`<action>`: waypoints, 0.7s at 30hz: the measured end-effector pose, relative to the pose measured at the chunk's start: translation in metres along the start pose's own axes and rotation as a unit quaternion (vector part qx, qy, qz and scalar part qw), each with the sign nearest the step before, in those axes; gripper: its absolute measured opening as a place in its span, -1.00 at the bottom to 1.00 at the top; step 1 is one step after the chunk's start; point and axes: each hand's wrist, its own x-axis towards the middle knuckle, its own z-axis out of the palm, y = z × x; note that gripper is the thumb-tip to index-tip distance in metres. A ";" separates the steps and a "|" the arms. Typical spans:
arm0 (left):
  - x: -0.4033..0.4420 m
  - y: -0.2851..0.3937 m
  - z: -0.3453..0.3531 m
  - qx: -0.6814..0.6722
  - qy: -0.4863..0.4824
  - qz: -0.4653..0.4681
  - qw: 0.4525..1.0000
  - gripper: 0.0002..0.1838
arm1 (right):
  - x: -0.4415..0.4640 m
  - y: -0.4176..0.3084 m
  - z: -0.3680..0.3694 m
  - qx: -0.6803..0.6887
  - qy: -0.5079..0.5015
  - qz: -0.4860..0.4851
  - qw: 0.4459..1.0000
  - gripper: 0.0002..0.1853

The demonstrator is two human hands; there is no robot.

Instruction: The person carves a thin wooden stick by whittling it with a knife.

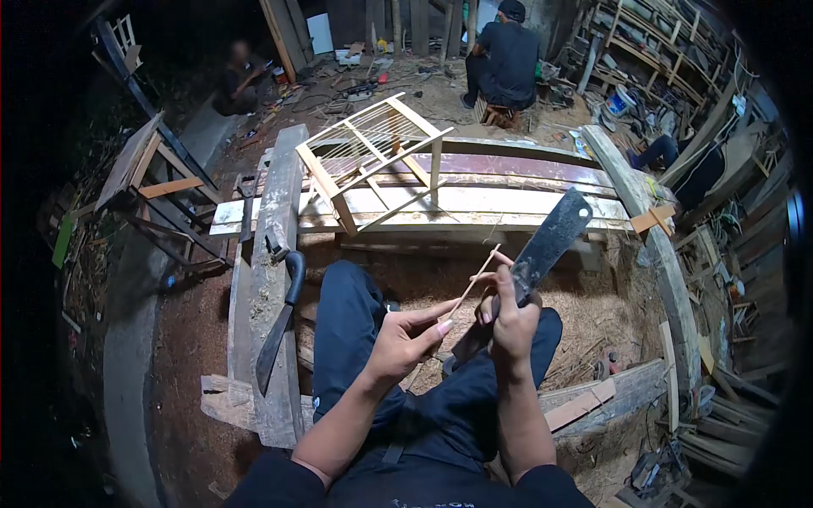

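Observation:
My left hand (410, 340) pinches the lower end of a thin wooden stick (472, 285) between thumb and fingers. The stick slants up to the right, across the fingers of my right hand (513, 320). That hand is closed around a broad, dark machete (552, 239), whose wide end with a round hole points up and right. The lower end of the machete shows below my fingers, over my lap. Ahead, a light wooden frame (391, 151) with thin parallel slats rests tilted on the planks. Whether the blade touches the stick cannot be made out.
A curved knife (276, 340) with a black handle lies on the left beam (274, 415). Pale planks (508, 203) span the two beams ahead. Wood shavings cover the ground. One person (510, 59) sits at the back, another (240, 80) at back left. Timber is stacked at right.

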 end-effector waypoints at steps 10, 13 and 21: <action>-0.011 0.013 0.004 -0.007 0.050 0.039 0.998 -0.56 | -0.026 0.012 -0.008 -0.206 -0.158 -0.150 0.954 -0.48; -0.012 0.012 0.001 -0.022 0.046 0.027 0.998 -0.57 | -0.030 0.016 0.001 -0.215 -0.129 -0.205 0.946 -0.66; -0.005 -0.004 -0.018 -0.139 -0.019 0.027 0.990 -0.82 | -0.045 0.016 0.005 -0.354 -0.144 -0.266 0.885 -0.48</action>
